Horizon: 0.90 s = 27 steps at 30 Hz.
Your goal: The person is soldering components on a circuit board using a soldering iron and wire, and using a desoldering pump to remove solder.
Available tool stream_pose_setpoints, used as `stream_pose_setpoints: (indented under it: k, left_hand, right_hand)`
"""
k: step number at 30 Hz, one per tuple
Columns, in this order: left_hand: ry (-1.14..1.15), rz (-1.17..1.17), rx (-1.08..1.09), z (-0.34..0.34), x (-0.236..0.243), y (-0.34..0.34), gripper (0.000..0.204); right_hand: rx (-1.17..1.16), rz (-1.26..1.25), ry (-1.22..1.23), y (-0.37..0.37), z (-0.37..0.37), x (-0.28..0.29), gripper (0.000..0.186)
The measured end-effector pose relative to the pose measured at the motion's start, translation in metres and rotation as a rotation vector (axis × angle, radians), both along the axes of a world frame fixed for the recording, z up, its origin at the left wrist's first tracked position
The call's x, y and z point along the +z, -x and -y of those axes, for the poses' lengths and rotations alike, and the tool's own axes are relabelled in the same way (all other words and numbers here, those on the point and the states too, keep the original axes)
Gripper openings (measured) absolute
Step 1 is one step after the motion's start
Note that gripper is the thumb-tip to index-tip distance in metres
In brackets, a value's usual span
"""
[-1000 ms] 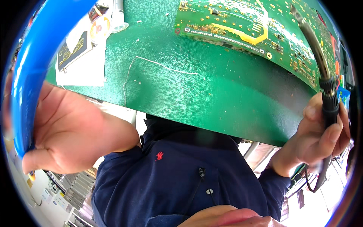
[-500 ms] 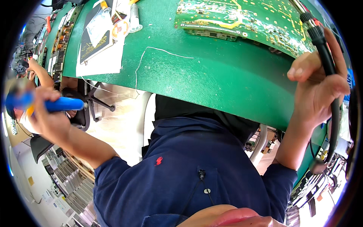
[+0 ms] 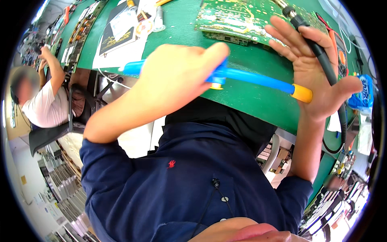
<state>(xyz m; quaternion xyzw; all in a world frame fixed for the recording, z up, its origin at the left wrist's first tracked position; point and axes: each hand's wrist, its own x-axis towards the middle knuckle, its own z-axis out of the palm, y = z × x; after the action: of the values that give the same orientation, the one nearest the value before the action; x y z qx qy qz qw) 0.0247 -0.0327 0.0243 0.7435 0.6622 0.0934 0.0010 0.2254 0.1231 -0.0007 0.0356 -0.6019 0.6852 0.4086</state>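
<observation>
My left hand [image 3: 179,72] grips a blue suction pump [image 3: 258,79] across the middle of the view. Its yellow end cap [image 3: 301,93] presses against the palm of my right hand [image 3: 314,70]. That hand has several fingers stretched apart, while a soldering iron [image 3: 321,56] with a black handle is held between forefinger and thumb, its metal end pointing up and away. Beneath and beyond both hands lies the green mat [image 3: 250,105], with a large green circuit board [image 3: 229,18] at its back.
At back left are papers [image 3: 98,60], a black card, a syringe [image 3: 158,20] and long circuit boards [image 3: 82,32]. A seated co-worker [image 3: 46,103] works at far left. A blue packet [image 3: 360,94] and cables lie at right; a chair [image 3: 40,143] stands left.
My left hand with the pump has swung from the left edge to the middle, bringing the yellow end against my right palm. My right fingers have spread around the soldering iron.
</observation>
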Motion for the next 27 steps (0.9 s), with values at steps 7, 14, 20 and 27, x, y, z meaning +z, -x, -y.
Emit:
stream_pose_setpoints:
  k: [7,14,20,27]
  left_hand:
    - [0.007,-0.004,-0.061,-0.032,0.000,-0.039,0.023]
    - [-0.044,0.027,-0.215,-0.050,0.004,-0.052,0.016]
    - [-0.257,-0.067,-0.207,-0.041,0.008,-0.014,0.021]
    - [-0.042,0.082,0.317,-0.017,0.039,0.090,0.044]
  right_hand:
    - [0.143,0.020,-0.159,0.006,0.004,-0.004,0.095]
    - [-0.146,0.192,-0.170,0.005,0.019,-0.002,0.094]
    - [-0.218,0.107,-0.252,-0.007,-0.007,-0.004,0.088]
    - [-0.649,0.153,-0.296,-0.005,-0.010,0.003,0.055]
